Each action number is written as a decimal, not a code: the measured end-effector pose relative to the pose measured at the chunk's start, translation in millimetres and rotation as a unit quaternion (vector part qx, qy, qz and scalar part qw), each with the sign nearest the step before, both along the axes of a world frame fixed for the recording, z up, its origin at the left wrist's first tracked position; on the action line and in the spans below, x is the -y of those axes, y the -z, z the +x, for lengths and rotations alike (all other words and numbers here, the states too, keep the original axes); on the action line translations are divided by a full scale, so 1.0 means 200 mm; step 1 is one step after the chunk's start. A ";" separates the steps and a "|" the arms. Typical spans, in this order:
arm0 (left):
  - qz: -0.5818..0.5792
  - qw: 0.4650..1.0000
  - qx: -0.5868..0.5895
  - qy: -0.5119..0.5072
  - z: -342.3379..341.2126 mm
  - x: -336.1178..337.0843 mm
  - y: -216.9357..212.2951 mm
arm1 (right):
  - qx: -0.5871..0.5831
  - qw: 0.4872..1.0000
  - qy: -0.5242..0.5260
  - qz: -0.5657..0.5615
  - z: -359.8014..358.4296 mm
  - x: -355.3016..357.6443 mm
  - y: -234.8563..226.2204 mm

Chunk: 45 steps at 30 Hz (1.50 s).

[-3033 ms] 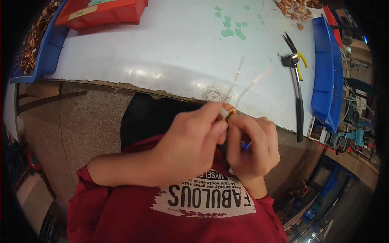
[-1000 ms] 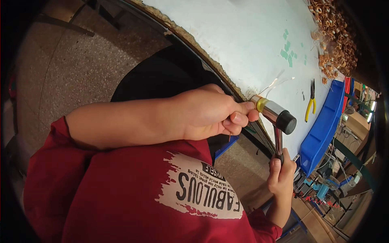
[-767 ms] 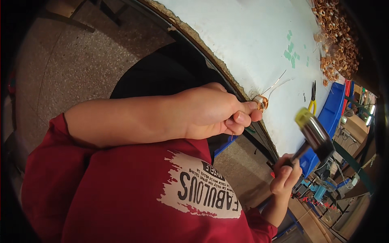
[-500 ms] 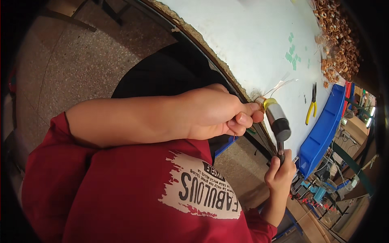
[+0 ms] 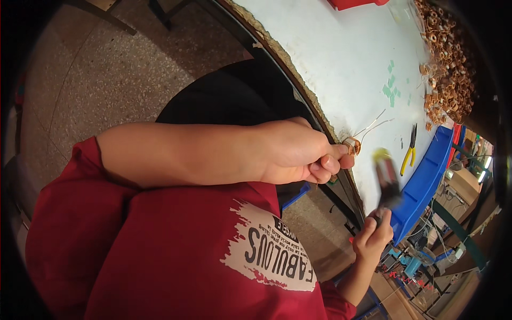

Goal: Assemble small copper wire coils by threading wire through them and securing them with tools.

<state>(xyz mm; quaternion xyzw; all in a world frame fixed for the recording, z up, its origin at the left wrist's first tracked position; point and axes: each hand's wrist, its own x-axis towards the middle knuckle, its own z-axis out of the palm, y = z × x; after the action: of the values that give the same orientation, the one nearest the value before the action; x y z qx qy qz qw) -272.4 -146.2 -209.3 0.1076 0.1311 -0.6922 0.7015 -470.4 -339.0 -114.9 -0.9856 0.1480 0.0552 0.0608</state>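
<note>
My left hand (image 5: 312,152) pinches a small copper-wire coil (image 5: 352,145) between thumb and finger at the table's edge. Two thin wire ends (image 5: 373,125) stick out from the coil over the white tabletop (image 5: 330,69). In my right hand (image 5: 374,234) is the handle of a mallet (image 5: 386,176), its head yellow at one end and black at the other. The mallet head is blurred by motion and stands apart from the coil, to its right.
Yellow-handled pliers (image 5: 409,154) lie beside a long blue tray (image 5: 424,184). Small green pieces (image 5: 392,90) are scattered on the table. A heap of copper coils (image 5: 445,64) covers the far right. Something red (image 5: 357,4) shows at the top. The table edge is ragged.
The mallet head has lifted off the coil and swung right, toward the blue tray. My left hand keeps its hold on the coil. Something red now shows at the top as the view shifts.
</note>
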 end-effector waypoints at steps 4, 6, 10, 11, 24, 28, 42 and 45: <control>-0.025 1.000 0.001 0.009 -0.01 -0.01 0.01 | 0.115 0.985 0.066 0.115 -0.08 0.03 0.00; -0.031 0.999 0.012 0.011 -0.01 -0.01 0.02 | 0.109 0.984 0.134 0.043 -0.06 0.03 0.01; -0.041 0.999 0.033 0.003 -0.02 -0.05 0.01 | 0.081 0.969 0.222 -0.073 -0.03 0.05 0.08; -0.047 0.998 0.039 0.020 -0.02 -0.06 0.00 | 0.088 0.964 0.238 -0.079 -0.03 0.07 0.11; -0.045 0.985 0.149 0.069 -0.02 -0.01 -0.22 | 0.353 0.682 0.225 0.600 0.27 -0.41 0.14; -0.060 0.972 0.214 0.076 -0.02 0.02 -0.22 | 0.376 0.579 0.205 0.693 0.30 -0.43 0.14; -0.050 0.912 0.405 0.031 -0.09 -0.02 -0.34 | 0.406 0.510 0.209 0.729 0.25 -0.45 0.06; -0.032 0.889 0.457 0.005 -0.09 -0.04 -0.36 | 0.461 0.531 0.223 0.675 0.22 -0.39 0.00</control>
<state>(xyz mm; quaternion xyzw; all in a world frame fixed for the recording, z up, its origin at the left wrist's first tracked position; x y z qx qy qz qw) -289.7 -137.2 -137.3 0.3898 -0.2266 -0.5743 0.6833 -427.2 -261.4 -114.7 -0.4747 0.2332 -0.3388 0.7781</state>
